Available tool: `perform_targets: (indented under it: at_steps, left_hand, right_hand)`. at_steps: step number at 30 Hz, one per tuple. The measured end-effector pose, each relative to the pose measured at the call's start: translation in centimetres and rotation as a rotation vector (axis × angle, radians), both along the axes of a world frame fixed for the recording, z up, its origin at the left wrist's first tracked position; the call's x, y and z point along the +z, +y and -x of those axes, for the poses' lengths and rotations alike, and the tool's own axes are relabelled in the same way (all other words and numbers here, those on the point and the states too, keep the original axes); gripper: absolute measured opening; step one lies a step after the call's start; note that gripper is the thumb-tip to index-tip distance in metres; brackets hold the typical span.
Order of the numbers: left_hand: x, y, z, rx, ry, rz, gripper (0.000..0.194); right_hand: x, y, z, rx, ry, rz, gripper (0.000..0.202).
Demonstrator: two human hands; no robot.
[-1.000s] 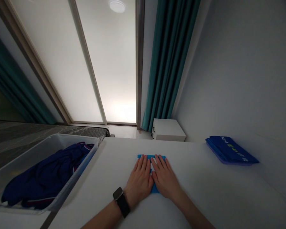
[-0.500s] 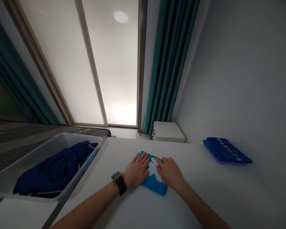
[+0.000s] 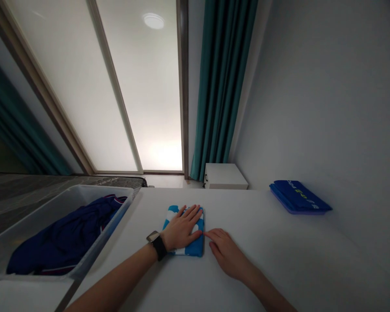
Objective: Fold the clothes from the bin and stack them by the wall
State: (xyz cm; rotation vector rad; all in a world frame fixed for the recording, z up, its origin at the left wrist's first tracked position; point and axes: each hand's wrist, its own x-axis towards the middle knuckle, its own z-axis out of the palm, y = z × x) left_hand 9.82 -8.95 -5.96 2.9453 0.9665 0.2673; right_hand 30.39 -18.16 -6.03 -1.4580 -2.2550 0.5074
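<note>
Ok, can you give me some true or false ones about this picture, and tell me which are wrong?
1. The left hand lies on the blue and white cloth. True.
2. The watch is on the right wrist. False: it is on the left wrist.
3. The plastic bin has dark blue clothing in it. True.
4. The right hand is inside the bin. False: it is beside the cloth, at its right edge.
5. The curtains are red. False: they are green-blue.
</note>
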Motion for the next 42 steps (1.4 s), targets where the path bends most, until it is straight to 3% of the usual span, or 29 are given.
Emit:
perform_targets:
  at_steps: [4, 7, 11, 18, 22, 26, 30, 37, 42]
  left_hand:
    - [0.3, -0.1, -0.2, 0.007, 0.040, 0.008, 0.074]
    - [0.5, -0.1, -0.3, 0.002, 0.071, 0.021, 0.083]
    - [0.7, 0.0, -0.4, -0.021, 0.096, 0.042, 0.087]
    - [1.0, 0.2, 0.0, -0.021, 0.036, 0.109, 0.060]
    - [2.2, 0.8, 1.7, -0.002, -0.063, 0.094, 0.051]
    - [2.9, 1.2, 4.5, 0.074, -0.103, 0.052, 0.046]
    - [1.8, 0.9, 6.2, 0.125, -0.165, 0.065, 0.045]
    - [-1.5, 0.4, 6.3, 0.226, -0.189, 0.191, 0.055]
    - [-2.0, 0.7, 6.5, 0.206, -0.218, 0.157, 0.053]
  right_hand:
    - [-2.7, 2.5, -1.0, -0.123, 0.113, 0.091, 0.051]
    - [-3.8, 4.3, -0.8, -0.142, 0.131, 0.113, 0.054]
    - [-3.6, 5.6, 0.2, -0.117, 0.179, 0.059, 0.054]
    - [-3.5, 5.7, 1.0, -0.148, 0.206, -0.041, 0.048]
    - [-3.6, 5.7, 0.9, -0.167, 0.220, -0.044, 0.046]
    - [-2.6, 6.2, 1.2, -0.250, 0.170, -0.022, 0.042]
    - [-1.6, 7.9, 2.0, -0.348, 0.129, 0.039, 0.037]
    - [-0.9, 11.1, 3.2, -0.321, 0.030, 0.174, 0.027]
    - [0.0, 12.1, 3.0, -0.262, -0.043, 0.184, 0.023]
